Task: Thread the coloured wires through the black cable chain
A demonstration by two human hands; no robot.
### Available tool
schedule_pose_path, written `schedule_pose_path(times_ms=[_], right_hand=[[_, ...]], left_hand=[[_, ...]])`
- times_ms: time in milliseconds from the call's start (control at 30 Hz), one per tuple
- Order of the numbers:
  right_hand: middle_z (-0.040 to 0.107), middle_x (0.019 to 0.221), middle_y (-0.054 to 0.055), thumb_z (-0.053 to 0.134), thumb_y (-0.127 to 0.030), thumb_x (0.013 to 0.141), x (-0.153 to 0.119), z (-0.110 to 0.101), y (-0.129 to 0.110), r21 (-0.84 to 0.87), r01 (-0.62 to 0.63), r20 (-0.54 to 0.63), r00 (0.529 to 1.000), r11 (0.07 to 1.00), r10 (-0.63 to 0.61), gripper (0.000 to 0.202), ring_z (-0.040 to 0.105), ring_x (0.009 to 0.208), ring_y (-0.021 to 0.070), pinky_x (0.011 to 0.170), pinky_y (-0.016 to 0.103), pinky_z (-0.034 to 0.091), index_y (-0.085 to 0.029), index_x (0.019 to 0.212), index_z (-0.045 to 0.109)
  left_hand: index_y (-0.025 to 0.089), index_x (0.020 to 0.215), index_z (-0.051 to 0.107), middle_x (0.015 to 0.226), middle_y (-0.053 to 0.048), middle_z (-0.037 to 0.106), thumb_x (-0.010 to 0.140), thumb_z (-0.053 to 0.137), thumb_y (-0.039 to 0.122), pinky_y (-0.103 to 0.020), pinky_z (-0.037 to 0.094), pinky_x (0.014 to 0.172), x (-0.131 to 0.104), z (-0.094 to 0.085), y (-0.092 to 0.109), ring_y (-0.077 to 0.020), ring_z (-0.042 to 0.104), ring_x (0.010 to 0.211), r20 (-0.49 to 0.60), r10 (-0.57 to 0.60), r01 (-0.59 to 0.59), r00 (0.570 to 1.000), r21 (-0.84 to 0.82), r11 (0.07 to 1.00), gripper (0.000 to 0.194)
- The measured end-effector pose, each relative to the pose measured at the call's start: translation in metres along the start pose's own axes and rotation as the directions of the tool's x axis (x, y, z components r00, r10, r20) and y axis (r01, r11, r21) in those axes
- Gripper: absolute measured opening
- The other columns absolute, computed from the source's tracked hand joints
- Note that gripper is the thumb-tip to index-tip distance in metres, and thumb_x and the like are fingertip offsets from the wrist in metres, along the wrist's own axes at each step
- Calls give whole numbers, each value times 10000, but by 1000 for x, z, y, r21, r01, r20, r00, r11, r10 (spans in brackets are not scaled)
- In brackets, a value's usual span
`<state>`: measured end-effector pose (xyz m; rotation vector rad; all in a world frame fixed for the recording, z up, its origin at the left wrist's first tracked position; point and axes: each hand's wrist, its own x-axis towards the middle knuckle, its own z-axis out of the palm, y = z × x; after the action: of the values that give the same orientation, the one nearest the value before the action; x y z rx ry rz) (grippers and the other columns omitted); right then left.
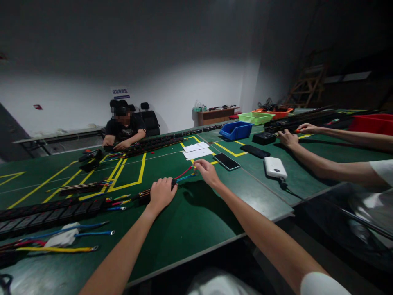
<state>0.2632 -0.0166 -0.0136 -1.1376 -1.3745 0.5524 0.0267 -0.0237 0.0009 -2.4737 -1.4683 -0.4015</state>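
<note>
My left hand [162, 194] is wrapped over a narrow black bar [144, 196] lying on the green table, its fingers closed round the end. From that end run a red wire [185, 172] and blue wires [186, 177] with metal terminals. My right hand [207, 172] pinches the tip of the red wire between thumb and fingers. The blue wires end just below those fingertips. To the left lie more wires, such as a yellow wire [58, 249] with a ring terminal, beside a row of black modules [70, 211].
A phone [227, 161], papers [196, 150] and a white power bank [275, 167] lie to the right. Behind stand a blue bin [236, 130] and a green basket [256, 118]. A co-worker's hands [288, 138] work at the right; another person [124, 127] sits across the table.
</note>
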Motion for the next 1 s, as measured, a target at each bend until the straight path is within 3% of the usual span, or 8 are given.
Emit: schedule_pose_path(times_ms=[233, 400, 567, 800, 900, 1000], right_hand=[[721, 1128, 62, 476, -526, 972, -3, 1, 7, -224, -105, 155, 978, 969, 142, 412, 698, 870, 188, 864, 326, 497, -222, 1200, 634], [720, 1082, 67, 446, -545, 973, -3, 1, 9, -202, -81, 103, 989, 976, 103, 437, 682, 948, 206, 842, 311, 496, -207, 1171, 641], [725, 1029, 69, 473, -567, 942, 1, 3, 15, -29, -154, 39, 987, 988, 155, 466, 690, 895, 199, 795, 310, 530, -189, 1163, 634], [742, 1071, 99, 581, -545, 869, 3, 1, 0, 347, -158, 77, 987, 924, 140, 500, 707, 949, 227, 861, 358, 555, -186, 1212, 638], [746, 1065, 106, 574, -535, 861, 4, 0, -2, 350, -152, 57, 988, 925, 140, 496, 705, 952, 237, 886, 379, 546, -178, 1198, 648], [753, 1016, 92, 553, -516, 867, 4, 0, 0, 238, -109, -40, 992, 965, 122, 462, 695, 973, 242, 901, 374, 525, -177, 1159, 667]], left_hand=[[186, 1100, 651, 1075, -119, 707, 1005, 390, 453, -393, 462, 813, 0, 1, 0, -273, 638, 980, -6, -2, 2, 1000, 15, 1000, 385], [182, 1101, 652, 1077, -118, 708, 1008, 384, 446, -390, 465, 817, 0, 0, 0, -268, 639, 984, 1, 5, -5, 1000, 0, 1000, 388], [188, 1108, 655, 1071, -112, 712, 1006, 390, 443, -376, 472, 813, 0, -2, 1, -259, 644, 974, 18, -1, 2, 1000, -28, 1000, 381], [192, 1103, 652, 1071, -110, 711, 1002, 398, 438, -378, 468, 818, -1, -1, 0, -263, 642, 980, 1, 9, -9, 1000, -25, 1000, 368], [193, 1098, 647, 1069, -111, 708, 1003, 398, 439, -378, 460, 815, -1, -1, 0, -264, 638, 979, 1, 11, -11, 1000, -12, 1000, 362], [187, 1097, 645, 1077, -122, 706, 1000, 403, 443, -389, 453, 823, -1, -2, 2, -277, 631, 993, 10, -6, 6, 1000, 27, 1000, 365]])
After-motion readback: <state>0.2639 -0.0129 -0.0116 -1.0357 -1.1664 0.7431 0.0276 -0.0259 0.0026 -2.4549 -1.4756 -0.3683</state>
